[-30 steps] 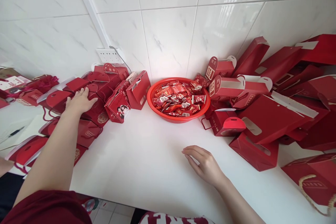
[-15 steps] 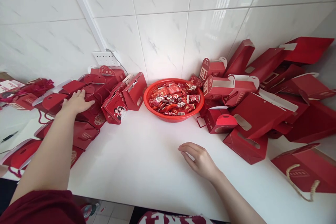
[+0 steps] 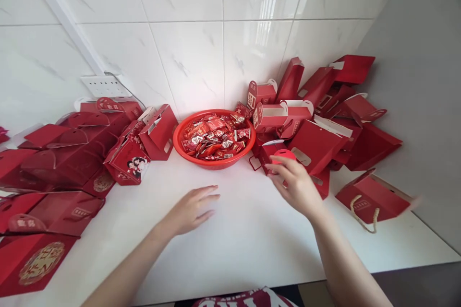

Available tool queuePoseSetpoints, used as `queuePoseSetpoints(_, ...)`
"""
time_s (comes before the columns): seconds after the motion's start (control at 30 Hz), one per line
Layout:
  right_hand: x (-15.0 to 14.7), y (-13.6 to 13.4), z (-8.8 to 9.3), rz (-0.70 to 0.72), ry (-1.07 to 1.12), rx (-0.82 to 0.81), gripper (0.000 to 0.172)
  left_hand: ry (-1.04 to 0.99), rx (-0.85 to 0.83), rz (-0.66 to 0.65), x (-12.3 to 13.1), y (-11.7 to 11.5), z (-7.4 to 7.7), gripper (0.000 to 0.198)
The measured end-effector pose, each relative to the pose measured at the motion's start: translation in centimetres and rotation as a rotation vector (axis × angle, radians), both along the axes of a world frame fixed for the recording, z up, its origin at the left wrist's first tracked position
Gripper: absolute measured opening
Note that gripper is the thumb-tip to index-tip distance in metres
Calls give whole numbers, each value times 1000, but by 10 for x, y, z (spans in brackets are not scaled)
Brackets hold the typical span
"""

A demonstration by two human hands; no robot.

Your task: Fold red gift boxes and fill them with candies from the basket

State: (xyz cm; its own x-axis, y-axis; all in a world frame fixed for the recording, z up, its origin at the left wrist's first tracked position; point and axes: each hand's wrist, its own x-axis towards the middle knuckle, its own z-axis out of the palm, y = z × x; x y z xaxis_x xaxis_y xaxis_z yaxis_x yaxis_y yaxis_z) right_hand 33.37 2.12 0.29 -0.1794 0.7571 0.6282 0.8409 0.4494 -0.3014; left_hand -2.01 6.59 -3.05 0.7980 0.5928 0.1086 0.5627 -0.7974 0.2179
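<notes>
My left hand (image 3: 190, 210) is over the white table in front of the basket, fingers apart and holding nothing. To its right, my right hand (image 3: 293, 182) reaches toward a small red gift box (image 3: 272, 149), overlapping its near end; whether the fingertips touch it I cannot tell. The right fingers are apart with nothing seen in them. Between and beyond the hands stands a red plastic basket (image 3: 215, 165) full of candies (image 3: 212, 136) in red wrappers.
Red gift boxes (image 3: 68, 158) crowd the left side, one with a couple's picture (image 3: 139, 167). More boxes (image 3: 319, 141) are piled at the right, and a box with a rope handle (image 3: 374, 201) stands apart. Behind are a tiled wall (image 3: 187, 62) and a socket strip (image 3: 104, 86).
My left hand has left the boxes on the left and come to the table's middle. My right hand has moved forward to the small box. The view has turned rightward.
</notes>
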Motion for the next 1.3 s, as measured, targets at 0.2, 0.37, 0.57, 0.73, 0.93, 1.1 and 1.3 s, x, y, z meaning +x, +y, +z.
queuePoseSetpoints(0.2, 64, -12, 11, -472, 182, 180, 23, 26, -159, 107, 24, -3, -48, 60)
queuePoseSetpoints(0.37, 71, 7, 35, -525, 299, 190, 24, 15, -157, 122, 25, 0, -49, 60)
queuePoseSetpoints(0.57, 35, 78, 61, -287, 260, -220, 38, -14, -156, 115, 24, 0, -51, 60)
queuePoseSetpoints(0.73, 22, 139, 56, -270, 256, -338, 40, -12, -168, 121, 23, -2, -50, 59)
queuePoseSetpoints(0.93, 8, 131, 64, -272, 422, -71, 24, -26, -167, 129, 22, -4, -50, 58)
queuePoseSetpoints(1.1, -11, 65, 82, -85, 545, 101, 31, -18, -175, 133, 24, -6, -48, 58)
queuePoseSetpoints(1.3, -7, 22, 83, 262, 734, -191, 48, -43, -164, 131, 24, -6, -48, 59)
